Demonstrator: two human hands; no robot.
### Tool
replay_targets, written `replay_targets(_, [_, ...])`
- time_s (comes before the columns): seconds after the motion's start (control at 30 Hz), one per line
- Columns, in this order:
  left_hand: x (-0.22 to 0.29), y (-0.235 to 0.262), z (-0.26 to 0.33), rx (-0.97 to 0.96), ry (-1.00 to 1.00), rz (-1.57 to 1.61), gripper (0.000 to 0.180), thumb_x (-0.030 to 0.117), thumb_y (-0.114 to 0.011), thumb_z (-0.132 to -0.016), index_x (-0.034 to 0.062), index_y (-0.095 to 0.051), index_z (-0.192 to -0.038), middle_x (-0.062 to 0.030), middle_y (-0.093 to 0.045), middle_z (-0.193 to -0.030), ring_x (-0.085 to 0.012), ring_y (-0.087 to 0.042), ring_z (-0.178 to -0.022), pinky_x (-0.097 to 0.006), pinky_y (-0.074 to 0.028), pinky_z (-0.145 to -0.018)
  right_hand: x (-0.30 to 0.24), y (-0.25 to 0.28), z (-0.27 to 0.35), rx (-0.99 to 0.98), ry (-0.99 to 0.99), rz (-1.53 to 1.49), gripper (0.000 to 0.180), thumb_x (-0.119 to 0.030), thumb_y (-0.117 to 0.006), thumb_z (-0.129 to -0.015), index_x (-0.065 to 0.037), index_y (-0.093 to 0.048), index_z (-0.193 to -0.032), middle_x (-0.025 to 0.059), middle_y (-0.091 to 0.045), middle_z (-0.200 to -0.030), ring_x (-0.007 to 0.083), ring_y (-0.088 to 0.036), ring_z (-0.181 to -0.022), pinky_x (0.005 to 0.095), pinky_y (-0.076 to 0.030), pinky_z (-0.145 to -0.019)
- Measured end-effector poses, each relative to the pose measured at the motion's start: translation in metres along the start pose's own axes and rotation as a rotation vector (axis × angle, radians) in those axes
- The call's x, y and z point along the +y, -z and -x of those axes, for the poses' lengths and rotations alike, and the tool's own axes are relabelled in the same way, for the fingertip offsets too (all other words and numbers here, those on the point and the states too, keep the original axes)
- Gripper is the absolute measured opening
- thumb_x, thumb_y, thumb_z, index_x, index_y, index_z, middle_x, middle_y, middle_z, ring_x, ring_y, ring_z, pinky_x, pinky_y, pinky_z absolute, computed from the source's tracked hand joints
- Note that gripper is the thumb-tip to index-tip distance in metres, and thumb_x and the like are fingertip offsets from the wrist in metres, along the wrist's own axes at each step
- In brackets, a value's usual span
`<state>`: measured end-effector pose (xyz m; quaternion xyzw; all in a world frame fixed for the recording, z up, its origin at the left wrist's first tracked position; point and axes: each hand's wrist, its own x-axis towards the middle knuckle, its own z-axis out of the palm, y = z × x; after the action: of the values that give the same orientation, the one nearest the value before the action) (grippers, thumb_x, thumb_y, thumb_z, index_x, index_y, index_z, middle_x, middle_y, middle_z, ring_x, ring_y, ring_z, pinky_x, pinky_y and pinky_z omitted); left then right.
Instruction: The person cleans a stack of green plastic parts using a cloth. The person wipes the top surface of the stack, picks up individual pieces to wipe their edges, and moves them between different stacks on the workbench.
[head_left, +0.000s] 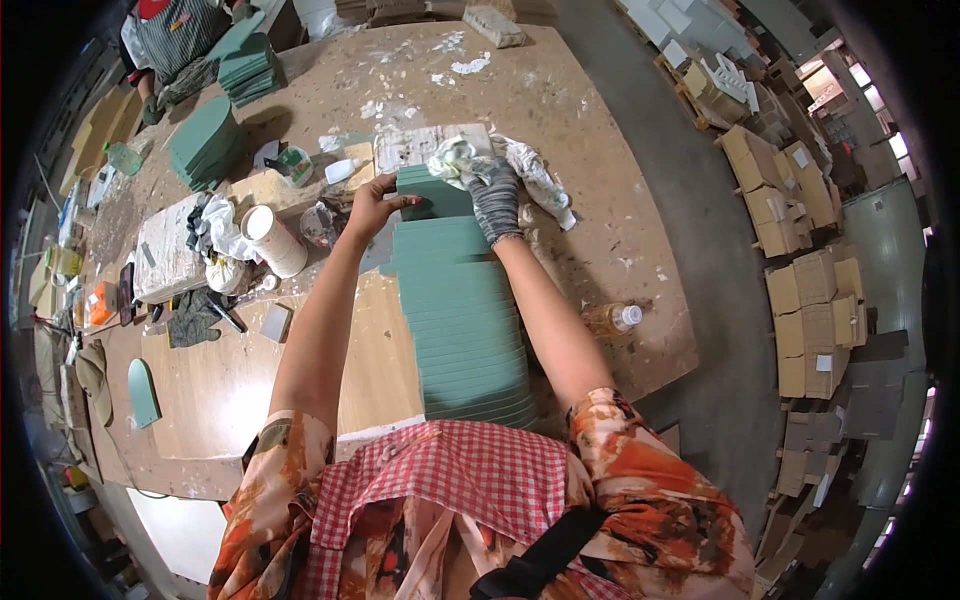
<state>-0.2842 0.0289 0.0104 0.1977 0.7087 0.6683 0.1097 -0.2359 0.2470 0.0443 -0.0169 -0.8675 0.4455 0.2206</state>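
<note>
A long row of green boards [465, 320] leans in overlapping layers from my apron toward the middle of the workbench. At its far end, a few more green boards [432, 190] stand slightly apart from the row. My bare left hand [373, 207] grips the left edge of these, thumb on the near face and fingers behind. My right hand [494, 198], in a grey striped knit glove, is closed on a crumpled white rag [457, 160] at their upper right. The glove hides part of the rag and the boards' right edge.
Another cloth [535, 175] lies right of the glove, and a clear bottle [612, 319] stands near my right forearm. Left are a white cup [272, 240], a dark glove [196, 318] and stacked green boards [205, 142]. A co-worker [175, 45] stands at the far left.
</note>
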Motion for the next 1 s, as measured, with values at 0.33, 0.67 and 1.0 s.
replay_targets(0.33, [-0.013,0.007,-0.005,0.024,0.069,0.070,0.044,0.000,-0.072,-0.075,0.0001,-0.059,-0.118,-0.0024,-0.067,-0.100,-0.0094,-0.058,-0.090,-0.026,-0.047,-0.083,0.068,0.010,0.009,0.082,-0.556,-0.317,0.025,-0.010,-0.073,-0.074,0.004,-0.066,-0.093,0.0085,-0.067,-0.091,0.0142,-0.061,-0.080,0.0268,-0.049,-0.076])
replay_targets(0.67, [-0.018,0.003,-0.005,0.166,0.000,-0.234,0.046,0.008,-0.075,-0.073,0.0005,-0.059,-0.115,-0.0085,-0.063,-0.100,-0.0163,-0.060,-0.093,-0.030,-0.048,-0.083,0.056,0.045,0.066,0.334,-0.453,-0.475,0.023,-0.003,-0.072,-0.075,0.002,-0.062,-0.096,0.0041,-0.062,-0.093,0.0113,-0.056,-0.081,0.0251,-0.049,-0.074])
replay_targets(1.0, [-0.003,-0.018,0.095,0.266,0.154,0.315,0.061,0.047,-0.031,-0.097,0.0047,-0.030,-0.141,-0.0122,-0.030,-0.146,-0.0219,-0.028,-0.134,-0.034,-0.020,-0.109,0.045,0.041,0.101,0.396,-0.634,-0.676,0.022,-0.006,-0.063,-0.082,0.000,-0.061,-0.103,0.0043,-0.061,-0.094,0.0117,-0.055,-0.080,0.0269,-0.048,-0.073])
